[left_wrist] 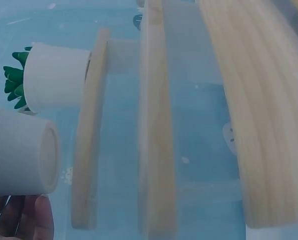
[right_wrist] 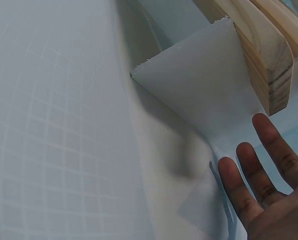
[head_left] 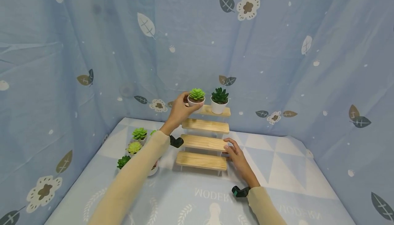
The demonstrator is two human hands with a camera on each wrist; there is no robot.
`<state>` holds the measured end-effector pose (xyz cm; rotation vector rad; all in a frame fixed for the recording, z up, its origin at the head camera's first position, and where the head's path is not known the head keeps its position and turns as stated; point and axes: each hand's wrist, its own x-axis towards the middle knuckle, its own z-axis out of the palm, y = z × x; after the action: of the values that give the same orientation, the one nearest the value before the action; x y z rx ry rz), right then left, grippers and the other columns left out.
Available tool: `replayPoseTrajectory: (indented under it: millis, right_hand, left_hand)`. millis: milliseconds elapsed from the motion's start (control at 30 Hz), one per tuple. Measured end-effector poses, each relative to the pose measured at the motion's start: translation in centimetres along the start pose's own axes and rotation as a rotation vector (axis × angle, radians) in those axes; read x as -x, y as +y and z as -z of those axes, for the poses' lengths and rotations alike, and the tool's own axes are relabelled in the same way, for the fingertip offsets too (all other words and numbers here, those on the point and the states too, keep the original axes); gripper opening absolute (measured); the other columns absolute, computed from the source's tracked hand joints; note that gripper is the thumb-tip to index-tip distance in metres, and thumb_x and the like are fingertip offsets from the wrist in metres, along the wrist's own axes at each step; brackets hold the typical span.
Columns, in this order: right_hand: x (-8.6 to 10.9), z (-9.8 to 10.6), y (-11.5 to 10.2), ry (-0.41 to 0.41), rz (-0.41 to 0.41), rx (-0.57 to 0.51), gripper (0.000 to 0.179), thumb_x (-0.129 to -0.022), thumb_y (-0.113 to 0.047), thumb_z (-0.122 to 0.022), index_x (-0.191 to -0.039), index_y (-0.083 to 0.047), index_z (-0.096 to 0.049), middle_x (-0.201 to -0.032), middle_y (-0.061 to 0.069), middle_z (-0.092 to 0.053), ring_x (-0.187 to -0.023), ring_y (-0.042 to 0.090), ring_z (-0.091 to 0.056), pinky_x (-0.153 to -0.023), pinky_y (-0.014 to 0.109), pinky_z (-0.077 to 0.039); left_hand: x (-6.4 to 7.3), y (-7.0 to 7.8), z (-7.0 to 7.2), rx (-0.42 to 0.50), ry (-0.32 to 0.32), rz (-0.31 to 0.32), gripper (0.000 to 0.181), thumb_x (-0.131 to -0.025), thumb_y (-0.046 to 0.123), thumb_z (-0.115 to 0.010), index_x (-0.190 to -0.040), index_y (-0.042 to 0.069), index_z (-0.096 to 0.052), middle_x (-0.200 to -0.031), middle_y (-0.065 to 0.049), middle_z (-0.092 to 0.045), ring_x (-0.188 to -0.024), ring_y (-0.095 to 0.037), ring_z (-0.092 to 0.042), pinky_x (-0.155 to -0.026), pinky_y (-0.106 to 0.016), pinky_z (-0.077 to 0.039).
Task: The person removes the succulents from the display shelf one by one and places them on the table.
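Observation:
My left hand [head_left: 178, 110] grips a small white pot with a light green succulent [head_left: 197, 95] at the left end of the top tier of a stepped wooden plant stand [head_left: 204, 142]. In the left wrist view the pot's bare underside [left_wrist: 50, 159] shows, apart from the top board [left_wrist: 89, 135]. Beside it on that tier stands a white pot with a dark green succulent [head_left: 219, 107]. Down at the stand's right end is my right hand [head_left: 237, 156], its fingers [right_wrist: 241, 195] extended by the lower boards' ends; whether they touch is hard to tell.
Several more potted succulents [head_left: 134, 147] stand on the left of the cloth-covered table [head_left: 261, 197], partly hidden by the left sleeve [head_left: 132, 180]. Pale side panels [right_wrist: 193, 75] hold up the boards. A blue patterned curtain [head_left: 197, 47] hangs close behind the stand.

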<state>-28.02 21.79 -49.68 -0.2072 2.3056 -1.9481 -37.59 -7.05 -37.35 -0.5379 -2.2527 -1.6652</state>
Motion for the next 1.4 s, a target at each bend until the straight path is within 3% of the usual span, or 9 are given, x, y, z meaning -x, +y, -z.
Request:
replayPoseTrajectory:
  millis: [200,433,633,800,933,1400]
  right_hand:
    - [0.0,0.1,0.2,0.009,0.004,-0.001,0.049,-0.109,-0.035,-0.055,-0.153,-0.017,-0.043,-0.133,0.020,-0.059,-0.126,0.047,-0.055,-0.095,0.050,-0.051]
    - [-1.7,0.6,3.2,0.033,0.003,0.010,0.051,-0.106,-0.046,-0.055,-0.153,-0.027,-0.043,-0.133,0.018,-0.059,-0.125,0.040,-0.057,-0.095,0.048,-0.051]
    - [-1.8,0.6,2.9,0.043,0.007,0.012,0.047,-0.106,-0.047,-0.056,-0.150,-0.031,-0.046,-0.131,0.016,-0.060,-0.124,0.038,-0.058,-0.094,0.047,-0.052]
    - [-0.9,0.3,1.3,0.008,0.006,-0.013,0.048,-0.109,-0.036,-0.054,-0.153,-0.020,-0.043,-0.137,0.021,-0.057,-0.127,0.047,-0.054,-0.098,0.053,-0.050]
    - [0.0,0.0,0.0,-0.005,0.007,-0.008,0.050,-0.109,-0.034,-0.054,-0.154,-0.016,-0.042,-0.139,0.021,-0.057,-0.127,0.048,-0.054,-0.097,0.049,-0.051]
    - [0.1,0.1,0.0,-0.010,0.002,-0.016,0.047,-0.109,-0.035,-0.055,-0.152,-0.020,-0.044,-0.134,0.020,-0.058,-0.127,0.046,-0.055,-0.097,0.051,-0.049]
  left_hand:
    - [0.5,0.1,0.4,-0.036,-0.014,0.007,0.080,-0.087,0.051,-0.081,-0.149,0.012,-0.049,-0.126,-0.005,-0.057,-0.108,-0.028,-0.056,-0.083,-0.045,-0.051]
    - [1.4,0.5,1.0,-0.066,-0.025,-0.014,0.079,-0.087,0.049,-0.082,-0.147,0.008,-0.050,-0.122,-0.006,-0.057,-0.104,-0.025,-0.056,-0.086,-0.042,-0.051]
    - [2.4,1.1,1.8,-0.091,-0.036,-0.050,0.075,-0.087,0.047,-0.082,-0.144,0.007,-0.052,-0.118,-0.007,-0.058,-0.098,-0.024,-0.059,-0.083,-0.041,-0.054]
    - [3.5,1.3,2.7,-0.117,-0.046,-0.053,0.073,-0.088,0.047,-0.082,-0.142,0.008,-0.053,-0.118,-0.007,-0.058,-0.098,-0.025,-0.060,-0.085,-0.041,-0.054]
    - [4.5,1.3,3.3,-0.144,-0.070,-0.051,0.074,-0.089,0.047,-0.081,-0.144,0.008,-0.052,-0.123,-0.008,-0.056,-0.102,-0.023,-0.059,-0.087,-0.040,-0.054]
    - [7.7,1.5,5.2,-0.193,-0.109,-0.036,0.070,-0.089,0.037,-0.083,-0.142,0.005,-0.052,-0.118,-0.009,-0.061,-0.098,-0.023,-0.065,-0.086,-0.043,-0.057]
